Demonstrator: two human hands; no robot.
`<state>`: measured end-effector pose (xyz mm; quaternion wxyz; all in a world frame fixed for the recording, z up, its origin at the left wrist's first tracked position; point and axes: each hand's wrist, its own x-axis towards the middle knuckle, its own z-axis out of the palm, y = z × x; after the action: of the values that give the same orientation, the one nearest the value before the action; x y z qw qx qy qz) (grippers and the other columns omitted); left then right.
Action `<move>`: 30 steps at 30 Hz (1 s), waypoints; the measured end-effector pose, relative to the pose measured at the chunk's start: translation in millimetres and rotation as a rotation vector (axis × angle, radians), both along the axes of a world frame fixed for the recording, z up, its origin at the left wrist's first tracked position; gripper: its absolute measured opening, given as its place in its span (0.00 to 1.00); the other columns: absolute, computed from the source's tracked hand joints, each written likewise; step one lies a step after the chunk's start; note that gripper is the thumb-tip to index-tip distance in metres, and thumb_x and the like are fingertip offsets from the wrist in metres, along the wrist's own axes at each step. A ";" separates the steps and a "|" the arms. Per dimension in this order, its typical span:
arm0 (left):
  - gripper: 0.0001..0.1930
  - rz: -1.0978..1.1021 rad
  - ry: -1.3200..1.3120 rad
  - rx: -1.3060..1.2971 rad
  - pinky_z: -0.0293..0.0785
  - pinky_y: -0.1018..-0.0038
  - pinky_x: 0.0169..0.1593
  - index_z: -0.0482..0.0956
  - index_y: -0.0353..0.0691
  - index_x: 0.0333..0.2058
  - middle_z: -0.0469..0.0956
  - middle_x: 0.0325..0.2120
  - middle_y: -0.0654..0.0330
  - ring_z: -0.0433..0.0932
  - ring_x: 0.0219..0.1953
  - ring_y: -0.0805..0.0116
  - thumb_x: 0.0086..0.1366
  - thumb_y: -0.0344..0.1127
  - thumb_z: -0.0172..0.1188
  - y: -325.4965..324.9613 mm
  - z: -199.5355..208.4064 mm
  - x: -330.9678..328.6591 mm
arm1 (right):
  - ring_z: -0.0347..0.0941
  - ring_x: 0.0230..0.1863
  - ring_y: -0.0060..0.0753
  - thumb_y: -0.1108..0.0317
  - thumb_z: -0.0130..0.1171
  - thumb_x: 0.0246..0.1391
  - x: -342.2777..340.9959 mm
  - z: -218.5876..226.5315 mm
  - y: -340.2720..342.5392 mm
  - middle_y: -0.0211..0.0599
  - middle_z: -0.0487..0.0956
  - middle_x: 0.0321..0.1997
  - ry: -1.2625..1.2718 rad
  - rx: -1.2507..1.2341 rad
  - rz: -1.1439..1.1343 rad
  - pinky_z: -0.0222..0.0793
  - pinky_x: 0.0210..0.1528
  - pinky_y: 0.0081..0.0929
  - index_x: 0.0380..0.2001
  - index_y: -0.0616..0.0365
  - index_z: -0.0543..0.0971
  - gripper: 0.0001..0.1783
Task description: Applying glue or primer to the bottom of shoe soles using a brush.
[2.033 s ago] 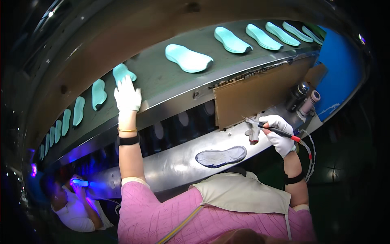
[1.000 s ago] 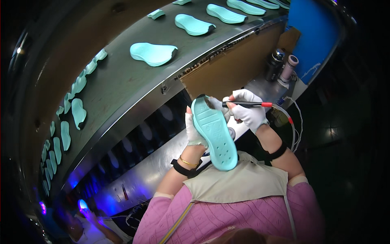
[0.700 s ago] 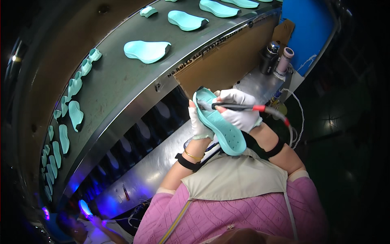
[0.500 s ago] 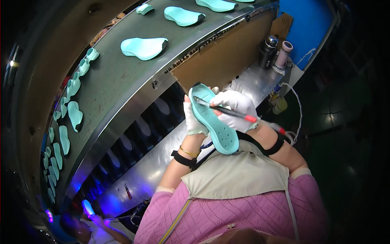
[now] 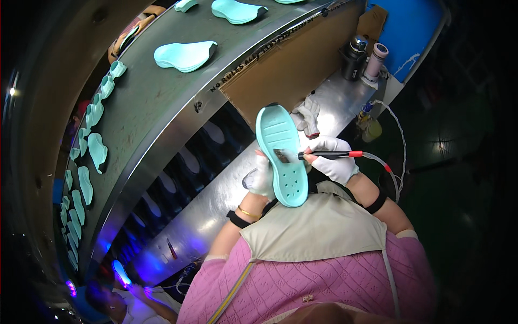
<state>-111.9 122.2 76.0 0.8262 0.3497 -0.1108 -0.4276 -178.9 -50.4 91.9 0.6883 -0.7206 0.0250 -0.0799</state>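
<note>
A light turquoise shoe sole, with small holes at its near end and a dark patch at its far tip, is held nearly upright in front of my body. My left hand, in a white glove with bare fingertips, grips its left edge; part of the fingers is hidden behind it. My right hand, gloved alike, is closed round a brush with a black and red handle and a tube at its end. The brush's pale bristles lie on the sole's inner face, around its middle.
Beyond my left hand curves a conveyor belt with several turquoise soles. A metal bench holds loose gloves, a black flask and a pink bottle. At lower left a co-worker holds a blue-lit sole.
The sole has turned more upright. The brush has moved from its far part to the middle, and my right hand has shifted nearer to me. Soles on the belt have moved slightly left in view.
</note>
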 end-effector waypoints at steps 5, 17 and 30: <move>0.49 0.207 0.121 0.080 0.75 0.58 0.46 0.60 0.42 0.57 0.71 0.49 0.51 0.74 0.45 0.52 0.49 0.79 0.40 -6.1 -22.7 9.0 | 0.75 0.36 0.18 0.79 0.62 0.47 -2.3 11.3 9.6 0.32 0.80 0.32 -0.163 0.028 0.097 0.71 0.42 0.18 0.31 0.63 0.79 0.06; 0.50 0.152 0.247 -0.591 0.69 0.58 0.52 0.63 0.44 0.56 0.71 0.50 0.51 0.74 0.46 0.54 0.42 0.76 0.54 -29.8 -16.5 46.5 | 0.75 0.38 0.22 0.78 0.65 0.45 5.9 19.7 7.8 0.36 0.80 0.35 -0.076 0.337 0.207 0.72 0.42 0.21 0.29 0.60 0.76 0.08; 0.55 -0.152 -0.047 -0.153 0.78 0.61 0.45 0.63 0.38 0.57 0.71 0.49 0.47 0.75 0.46 0.56 0.39 0.79 0.52 -3.5 -15.4 81.9 | 0.75 0.37 0.23 0.76 0.66 0.45 16.2 15.1 -16.3 0.32 0.80 0.34 0.124 0.123 0.421 0.71 0.44 0.22 0.30 0.58 0.78 0.08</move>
<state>-30.0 118.7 60.5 0.8130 0.2859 -0.1885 -0.4710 -162.7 -66.7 107.0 0.7297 -0.6699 -0.0788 0.1116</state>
